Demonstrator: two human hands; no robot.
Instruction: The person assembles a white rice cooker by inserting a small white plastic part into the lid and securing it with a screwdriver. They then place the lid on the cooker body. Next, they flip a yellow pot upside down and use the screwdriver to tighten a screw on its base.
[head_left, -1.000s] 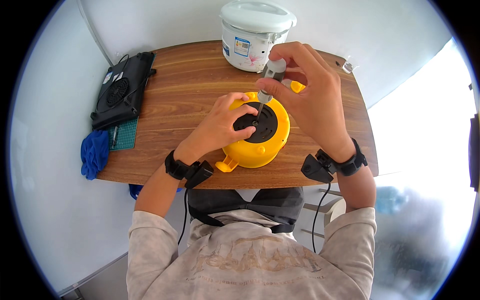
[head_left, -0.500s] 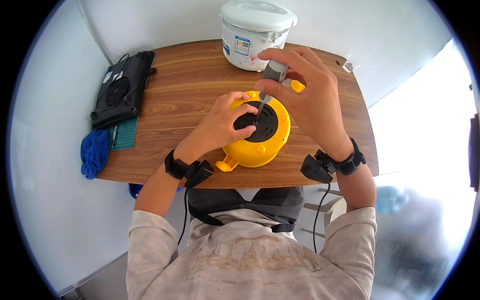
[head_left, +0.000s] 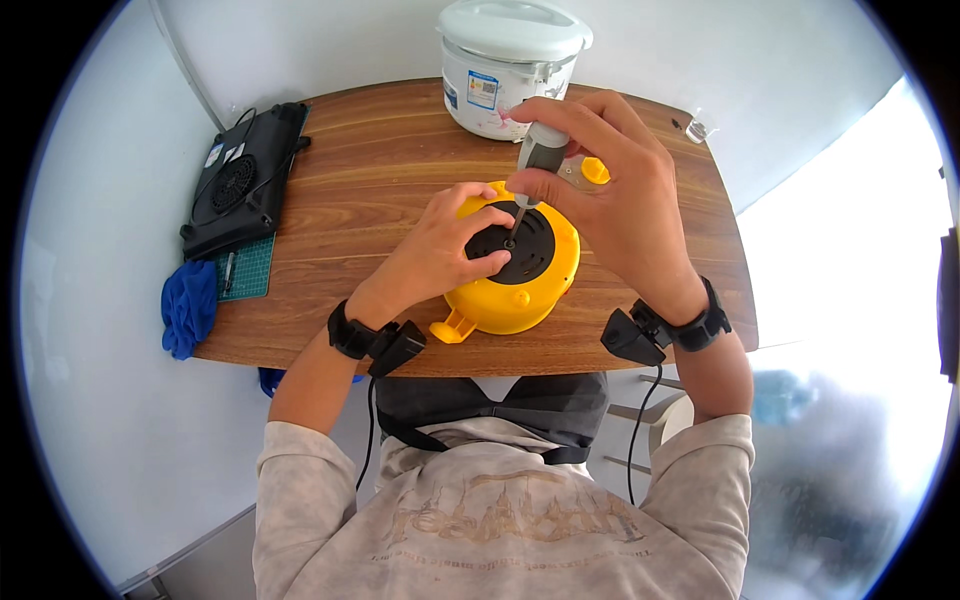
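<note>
A round yellow appliance point(head_left: 510, 312) lies with its slotted black disc point(head_left: 535, 262) facing up and a yellow handle point(head_left: 453, 328) jutting toward me. My left hand point(head_left: 440, 240) rests on it from the left, fingers spread. Its thumb and index finger touch the disc on either side of the centre, with a gap between them. Gripped in my right hand point(head_left: 625, 185) is a screwdriver point(head_left: 543, 152) with a grey and white handle. The shaft slants down, its tip at the small central recess; any screw there is too small to make out.
At the back stands a white rice cooker point(head_left: 510, 85). A small yellow part point(head_left: 595, 170) sits beyond my right hand. On the left are a black device with a fan grille point(head_left: 235, 185), a green cutting mat point(head_left: 255, 268) and blue cloth point(head_left: 190, 308). Clear plastic point(head_left: 700, 128) lies far right.
The screwdriver's handle has shifted slightly left and turned a little in my right fingers. Its tip remains at the disc's centre, and my left hand keeps its place.
</note>
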